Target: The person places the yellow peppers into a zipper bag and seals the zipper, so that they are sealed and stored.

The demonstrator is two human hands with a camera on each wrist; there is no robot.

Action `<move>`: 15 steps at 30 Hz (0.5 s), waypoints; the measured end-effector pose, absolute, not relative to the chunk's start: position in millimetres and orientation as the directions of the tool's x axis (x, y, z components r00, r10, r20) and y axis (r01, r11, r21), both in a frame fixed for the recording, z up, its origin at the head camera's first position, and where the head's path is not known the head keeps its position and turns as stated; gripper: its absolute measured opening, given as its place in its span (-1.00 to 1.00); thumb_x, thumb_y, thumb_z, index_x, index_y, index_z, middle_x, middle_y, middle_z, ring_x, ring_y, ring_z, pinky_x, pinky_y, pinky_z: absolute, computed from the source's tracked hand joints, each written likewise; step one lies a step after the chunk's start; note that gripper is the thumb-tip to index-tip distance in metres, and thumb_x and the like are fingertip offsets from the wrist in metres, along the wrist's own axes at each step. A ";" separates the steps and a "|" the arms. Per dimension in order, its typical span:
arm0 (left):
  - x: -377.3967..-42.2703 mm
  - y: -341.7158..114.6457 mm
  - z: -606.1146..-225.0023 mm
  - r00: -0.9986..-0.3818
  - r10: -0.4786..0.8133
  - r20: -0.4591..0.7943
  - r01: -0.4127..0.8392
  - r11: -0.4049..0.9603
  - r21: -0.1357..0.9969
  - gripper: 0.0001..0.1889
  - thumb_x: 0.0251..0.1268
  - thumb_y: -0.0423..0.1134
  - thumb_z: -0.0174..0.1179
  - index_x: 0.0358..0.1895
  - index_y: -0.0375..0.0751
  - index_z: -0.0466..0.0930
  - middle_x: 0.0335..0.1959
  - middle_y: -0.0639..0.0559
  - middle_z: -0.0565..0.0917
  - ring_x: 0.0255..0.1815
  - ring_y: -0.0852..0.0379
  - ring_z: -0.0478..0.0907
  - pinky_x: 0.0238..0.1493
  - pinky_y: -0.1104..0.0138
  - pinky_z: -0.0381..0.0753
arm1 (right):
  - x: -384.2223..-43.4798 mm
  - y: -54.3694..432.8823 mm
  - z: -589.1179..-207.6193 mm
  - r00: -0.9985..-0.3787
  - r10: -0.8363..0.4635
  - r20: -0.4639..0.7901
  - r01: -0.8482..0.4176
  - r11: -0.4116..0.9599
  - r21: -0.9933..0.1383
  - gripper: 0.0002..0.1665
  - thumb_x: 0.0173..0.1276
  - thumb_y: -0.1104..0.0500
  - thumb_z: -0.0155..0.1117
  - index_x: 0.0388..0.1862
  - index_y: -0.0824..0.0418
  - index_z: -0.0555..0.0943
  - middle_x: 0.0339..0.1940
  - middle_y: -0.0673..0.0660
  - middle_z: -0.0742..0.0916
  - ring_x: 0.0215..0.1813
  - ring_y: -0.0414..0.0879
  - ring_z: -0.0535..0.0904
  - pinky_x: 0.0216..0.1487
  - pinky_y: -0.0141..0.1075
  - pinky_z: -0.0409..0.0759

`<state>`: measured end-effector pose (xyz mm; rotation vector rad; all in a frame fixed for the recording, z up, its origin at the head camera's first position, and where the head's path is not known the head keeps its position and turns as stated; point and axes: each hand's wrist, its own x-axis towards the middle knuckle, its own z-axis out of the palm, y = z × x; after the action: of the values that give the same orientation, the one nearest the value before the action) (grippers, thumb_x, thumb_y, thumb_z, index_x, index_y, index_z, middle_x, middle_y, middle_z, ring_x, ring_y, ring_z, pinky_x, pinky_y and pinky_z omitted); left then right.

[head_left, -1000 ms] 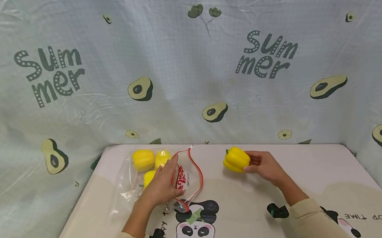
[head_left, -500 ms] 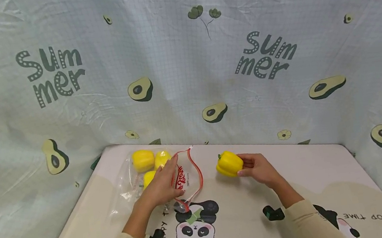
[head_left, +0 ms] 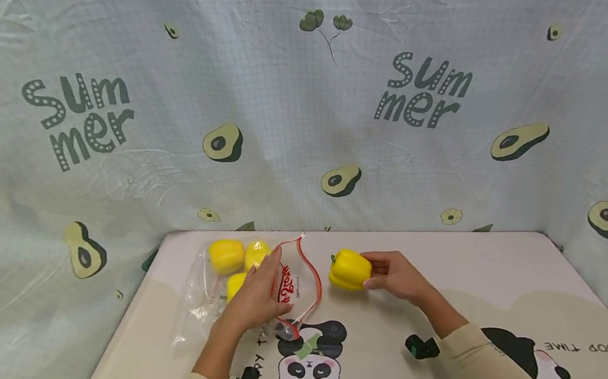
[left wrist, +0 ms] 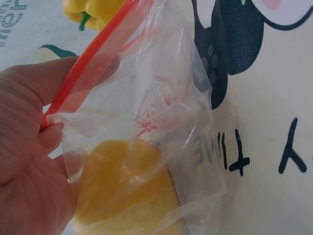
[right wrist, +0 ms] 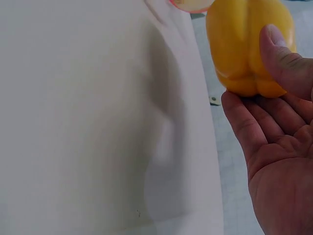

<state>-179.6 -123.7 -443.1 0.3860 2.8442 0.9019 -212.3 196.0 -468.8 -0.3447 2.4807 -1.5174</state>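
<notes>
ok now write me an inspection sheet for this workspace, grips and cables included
Surface: pale tabletop printed with black-and-white pandas and lettering.
Job's things: clear plastic bag with red-edged mouth, three glossy yellow bell peppers visible inside; fourth glossy yellow bell pepper outside, right of the mouth.
Clutter: nothing seen.
Grips: left grip touches the bag at its mouth; right grip holds the fourth pepper.
Cables: nothing seen.
Surroundings: pale cloth curtain printed with avocados and "summer".
</notes>
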 end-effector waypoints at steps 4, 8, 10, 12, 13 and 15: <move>-180.0 -123.9 -443.8 -0.960 0.275 -0.045 0.198 0.787 0.584 0.25 0.04 -0.25 0.61 0.72 -0.16 -0.11 0.73 -0.16 0.09 0.75 -0.16 0.03 0.76 -0.13 -0.15 | -211.5 190.0 -469.5 -0.943 -0.330 -0.052 -0.103 0.436 -0.894 -0.31 0.31 0.35 0.47 0.43 0.39 0.51 0.33 0.35 0.69 0.25 0.19 0.73 0.29 -0.08 0.71; -180.5 -124.1 -444.7 -0.960 0.275 -0.046 0.195 0.782 0.591 0.25 0.05 -0.25 0.61 0.72 -0.15 -0.12 0.74 -0.15 0.08 0.75 -0.15 0.02 0.76 -0.12 -0.16 | -211.4 184.1 -469.9 -0.938 -0.343 -0.053 -0.110 0.438 -0.892 -0.31 0.32 0.35 0.47 0.42 0.37 0.53 0.34 0.34 0.69 0.26 0.19 0.73 0.30 -0.06 0.70; -180.5 -124.2 -444.8 -0.960 0.276 -0.043 0.198 0.781 0.593 0.25 0.04 -0.25 0.61 0.72 -0.15 -0.12 0.74 -0.15 0.08 0.75 -0.16 0.03 0.75 -0.13 -0.15 | -211.6 180.6 -470.7 -0.935 -0.350 -0.057 -0.110 0.440 -0.891 -0.32 0.32 0.34 0.47 0.42 0.35 0.53 0.34 0.33 0.70 0.26 0.18 0.73 0.31 -0.06 0.70; -180.6 -124.1 -445.1 -0.960 0.275 -0.045 0.196 0.781 0.594 0.25 0.05 -0.25 0.61 0.72 -0.14 -0.12 0.74 -0.15 0.08 0.75 -0.15 0.03 0.76 -0.13 -0.15 | -212.0 176.8 -471.7 -0.933 -0.355 -0.063 -0.106 0.438 -0.893 -0.32 0.32 0.34 0.48 0.42 0.34 0.53 0.34 0.33 0.70 0.27 0.17 0.73 0.31 -0.06 0.69; -180.6 -124.1 -445.2 -0.960 0.275 -0.044 0.197 0.780 0.594 0.25 0.05 -0.25 0.61 0.72 -0.14 -0.12 0.74 -0.15 0.08 0.75 -0.15 0.04 0.76 -0.12 -0.15 | -212.1 174.8 -472.1 -0.932 -0.357 -0.065 -0.106 0.437 -0.893 -0.31 0.32 0.34 0.48 0.42 0.34 0.53 0.34 0.32 0.70 0.27 0.17 0.72 0.31 -0.06 0.69; -180.8 -124.1 -446.0 -0.960 0.275 -0.043 0.197 0.780 0.594 0.25 0.05 -0.25 0.61 0.72 -0.14 -0.12 0.74 -0.15 0.08 0.75 -0.15 0.04 0.76 -0.12 -0.15 | -212.1 171.1 -472.9 -0.931 -0.359 -0.066 -0.104 0.435 -0.894 -0.31 0.31 0.34 0.48 0.42 0.34 0.53 0.34 0.32 0.70 0.27 0.17 0.72 0.31 -0.05 0.69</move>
<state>-180.8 -124.1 -446.0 0.3790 2.8430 0.9266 -212.1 171.1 -472.9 -0.4025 2.4431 -1.4957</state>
